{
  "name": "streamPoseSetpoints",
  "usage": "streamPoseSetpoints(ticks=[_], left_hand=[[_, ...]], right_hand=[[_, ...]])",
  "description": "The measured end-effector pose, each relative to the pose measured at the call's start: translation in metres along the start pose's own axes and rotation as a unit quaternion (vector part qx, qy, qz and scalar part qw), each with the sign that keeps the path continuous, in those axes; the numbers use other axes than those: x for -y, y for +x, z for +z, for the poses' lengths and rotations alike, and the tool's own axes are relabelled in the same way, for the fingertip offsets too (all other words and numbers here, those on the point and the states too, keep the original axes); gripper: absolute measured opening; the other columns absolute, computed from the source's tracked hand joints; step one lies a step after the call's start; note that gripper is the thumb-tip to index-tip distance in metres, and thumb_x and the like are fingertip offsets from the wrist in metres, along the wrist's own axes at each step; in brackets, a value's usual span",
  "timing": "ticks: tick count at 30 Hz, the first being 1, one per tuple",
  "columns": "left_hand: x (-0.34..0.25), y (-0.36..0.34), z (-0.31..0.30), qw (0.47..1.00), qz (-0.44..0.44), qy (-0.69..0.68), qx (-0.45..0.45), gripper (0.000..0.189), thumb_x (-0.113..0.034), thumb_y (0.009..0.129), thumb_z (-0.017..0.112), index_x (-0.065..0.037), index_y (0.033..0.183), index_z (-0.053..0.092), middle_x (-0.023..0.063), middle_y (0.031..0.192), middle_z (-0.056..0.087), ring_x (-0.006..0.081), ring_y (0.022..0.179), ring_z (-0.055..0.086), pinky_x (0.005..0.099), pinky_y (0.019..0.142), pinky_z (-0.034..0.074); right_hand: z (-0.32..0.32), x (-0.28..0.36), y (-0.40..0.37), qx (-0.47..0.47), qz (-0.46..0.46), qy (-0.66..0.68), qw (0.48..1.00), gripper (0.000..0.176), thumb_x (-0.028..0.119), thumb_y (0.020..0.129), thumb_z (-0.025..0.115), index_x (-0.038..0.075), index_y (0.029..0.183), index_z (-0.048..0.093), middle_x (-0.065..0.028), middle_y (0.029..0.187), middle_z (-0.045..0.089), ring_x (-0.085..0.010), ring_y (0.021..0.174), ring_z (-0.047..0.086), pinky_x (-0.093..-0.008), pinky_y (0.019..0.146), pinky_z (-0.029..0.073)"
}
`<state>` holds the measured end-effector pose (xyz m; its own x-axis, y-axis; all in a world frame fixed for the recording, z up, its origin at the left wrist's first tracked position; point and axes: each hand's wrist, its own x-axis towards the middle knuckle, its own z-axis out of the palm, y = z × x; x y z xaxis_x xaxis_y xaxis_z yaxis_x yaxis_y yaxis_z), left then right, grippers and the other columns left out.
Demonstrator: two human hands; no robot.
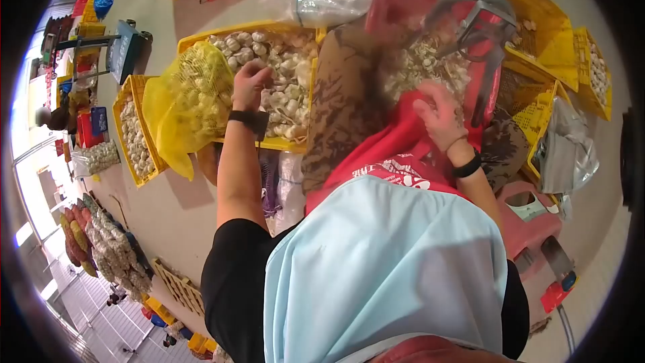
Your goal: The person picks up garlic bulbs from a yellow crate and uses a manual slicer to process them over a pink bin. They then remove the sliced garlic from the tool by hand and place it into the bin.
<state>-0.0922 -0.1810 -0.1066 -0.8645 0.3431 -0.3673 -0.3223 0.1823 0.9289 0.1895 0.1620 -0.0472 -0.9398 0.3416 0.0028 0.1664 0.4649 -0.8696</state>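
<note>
My left hand point(250, 87) is over a yellow crate point(195, 42) full of garlic bulbs point(285, 104). Its thumb and fingers are pinched together above the bulbs; what they hold, if anything, I cannot make out. A yellow mesh bag point(191, 94) with garlic in it lies over the crate's left end. My right hand point(440, 117) is in front of the red apron point(376, 144) on my lap, fingers bent and drawn together. Beyond it lies a heap of garlic pieces and trimmings point(430, 67) in a red container. A grey metal device with a curved handle point(480, 23) stands beside the heap.
A clear plastic bag of garlic point(312, 0) sits at the back. Yellow crates point(551, 33) stand on the right, and another crate of garlic point(138, 131) on the left. A pink plastic stool point(531, 222) is at my right side. Farther left is a platform scale point(127, 50).
</note>
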Motion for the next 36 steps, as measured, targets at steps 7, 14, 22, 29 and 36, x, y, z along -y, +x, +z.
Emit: streamPoseSetpoints(ticks=[7, 14, 22, 29, 36], left_hand=[[0.054, 0.035, 0.058, 0.830, -0.222, 0.473, 0.196, 0.056, -0.006, 0.082, 0.066, -0.008, 0.135, 0.049, 0.0152, 0.129, 0.056, 0.0298, 0.106, 0.063, 0.0399, 0.080, 0.058], [0.139, 0.049, 0.040, 0.782, -0.150, 0.583, 0.162, 0.039, -0.025, 0.082, 0.067, -0.010, 0.117, 0.058, 0.0087, 0.107, 0.066, 0.0250, 0.094, 0.066, 0.0380, 0.076, 0.054], [-0.018, -0.016, 0.030, 0.990, 0.000, -0.136, 0.031, 0.023, -0.004, 0.085, 0.066, -0.008, 0.106, 0.057, 0.0051, 0.090, 0.067, 0.0131, 0.074, 0.065, 0.0210, 0.058, 0.046], [-0.124, -0.076, 0.187, 0.969, 0.066, -0.119, 0.207, 0.031, 0.002, 0.083, 0.063, -0.005, 0.113, 0.056, 0.0029, 0.090, 0.064, 0.0117, 0.074, 0.060, 0.0238, 0.064, 0.049], [-0.096, -0.083, 0.258, 0.934, -0.014, -0.073, 0.349, 0.064, -0.001, 0.086, 0.060, -0.003, 0.145, 0.033, 0.0063, 0.107, 0.060, 0.0097, 0.080, 0.056, 0.0234, 0.069, 0.048]], right_hand=[[-0.015, 0.009, -0.001, -0.022, -0.043, -0.040, 0.998, 0.032, 0.014, 0.086, 0.065, 0.003, 0.115, 0.058, -0.0164, 0.121, 0.056, -0.0348, 0.113, 0.054, -0.0384, 0.096, 0.043], [-0.025, -0.016, -0.031, -0.025, 0.030, -0.072, 0.997, 0.030, 0.012, 0.086, 0.065, 0.002, 0.113, 0.058, -0.0162, 0.120, 0.057, -0.0321, 0.106, 0.056, -0.0377, 0.089, 0.047], [-0.006, 0.002, -0.003, -0.013, 0.005, 0.017, 1.000, 0.031, 0.010, 0.086, 0.066, 0.003, 0.116, 0.059, -0.0148, 0.120, 0.057, -0.0281, 0.107, 0.058, -0.0351, 0.091, 0.049], [-0.005, 0.067, 0.030, -0.020, -0.108, 0.174, 0.979, 0.061, 0.014, 0.083, 0.071, 0.011, 0.139, 0.045, -0.0142, 0.132, 0.048, -0.0298, 0.119, 0.051, -0.0379, 0.096, 0.046], [-0.021, 0.009, 0.015, -0.093, 0.076, 0.492, 0.862, 0.023, 0.008, 0.094, 0.050, 0.003, 0.114, 0.060, -0.0085, 0.109, 0.062, -0.0159, 0.102, 0.059, -0.0310, 0.089, 0.048]])
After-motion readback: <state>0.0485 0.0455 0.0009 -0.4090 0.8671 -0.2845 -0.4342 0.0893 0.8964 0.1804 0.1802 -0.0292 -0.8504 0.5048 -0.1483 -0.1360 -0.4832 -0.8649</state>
